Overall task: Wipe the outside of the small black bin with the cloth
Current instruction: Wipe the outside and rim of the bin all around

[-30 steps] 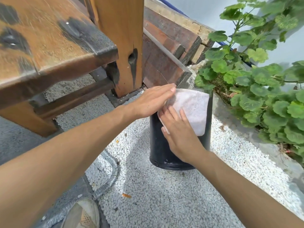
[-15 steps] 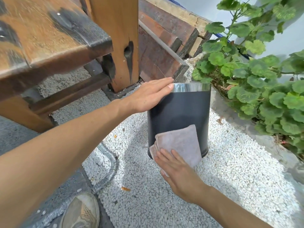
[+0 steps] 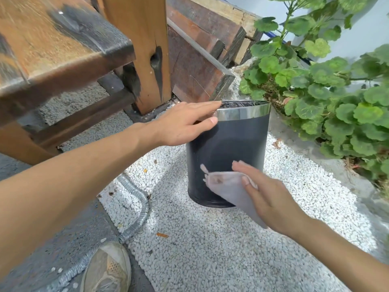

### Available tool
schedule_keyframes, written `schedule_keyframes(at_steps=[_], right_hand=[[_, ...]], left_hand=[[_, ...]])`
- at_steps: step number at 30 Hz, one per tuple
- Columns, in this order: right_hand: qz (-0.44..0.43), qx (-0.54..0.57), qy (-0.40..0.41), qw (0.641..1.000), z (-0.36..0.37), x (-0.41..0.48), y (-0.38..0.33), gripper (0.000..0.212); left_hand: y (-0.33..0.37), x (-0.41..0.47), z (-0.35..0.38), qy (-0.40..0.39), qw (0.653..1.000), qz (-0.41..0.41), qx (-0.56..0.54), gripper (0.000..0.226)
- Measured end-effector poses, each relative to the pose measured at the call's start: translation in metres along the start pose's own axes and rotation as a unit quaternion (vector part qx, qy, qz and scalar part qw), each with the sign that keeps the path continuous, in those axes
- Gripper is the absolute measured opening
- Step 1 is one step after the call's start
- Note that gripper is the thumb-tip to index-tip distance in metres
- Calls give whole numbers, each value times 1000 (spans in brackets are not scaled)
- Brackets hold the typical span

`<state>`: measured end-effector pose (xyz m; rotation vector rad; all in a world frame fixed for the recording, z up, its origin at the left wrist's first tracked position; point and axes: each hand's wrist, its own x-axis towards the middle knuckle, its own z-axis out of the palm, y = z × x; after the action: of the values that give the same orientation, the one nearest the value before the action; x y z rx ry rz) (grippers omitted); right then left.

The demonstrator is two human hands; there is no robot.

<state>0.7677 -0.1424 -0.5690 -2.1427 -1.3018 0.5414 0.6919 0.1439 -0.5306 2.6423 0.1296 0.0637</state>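
Note:
The small black bin (image 3: 229,144) with a shiny metal rim stands upright on white gravel. My left hand (image 3: 185,123) grips its rim at the left, fingers over the top edge and thumb on the outside. My right hand (image 3: 271,199) presses a pale grey cloth (image 3: 229,186) against the bin's lower front wall, near the base. The cloth's lower part hangs under my palm. The bin's far side is hidden.
A wooden table (image 3: 63,49) and its post (image 3: 145,49) stand close at the left, dark timber planks (image 3: 200,60) behind the bin. Green leafy plants (image 3: 326,91) crowd the right. A corrugated metal hose (image 3: 136,213) and my shoe (image 3: 107,268) lie at the lower left.
My right hand swept the cloth from the bin's top rim down to its lower front. My left hand kept its hold on the rim.

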Motion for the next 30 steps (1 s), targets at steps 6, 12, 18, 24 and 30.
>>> schedule_keyframes(at_steps=[6, 12, 18, 24, 30], right_hand=[[-141, -248, 74, 956, -11, 5, -8, 54], [-148, -340, 40, 928, 6, -33, -1, 55], [-174, -360, 15, 917, 18, -57, 11, 73], [-203, -361, 1, 910, 9, -50, 16, 71], [-225, -337, -17, 914, -12, -50, 31, 60]], left_hand=[[11, -36, 11, -45, 992, 106, 40, 59], [6, -81, 43, -87, 965, 214, 124, 61], [-10, -52, 29, -137, 894, 356, 237, 59], [-6, -3, 12, -210, 790, 494, 296, 59], [11, -11, 12, -197, 822, 458, 275, 54]])
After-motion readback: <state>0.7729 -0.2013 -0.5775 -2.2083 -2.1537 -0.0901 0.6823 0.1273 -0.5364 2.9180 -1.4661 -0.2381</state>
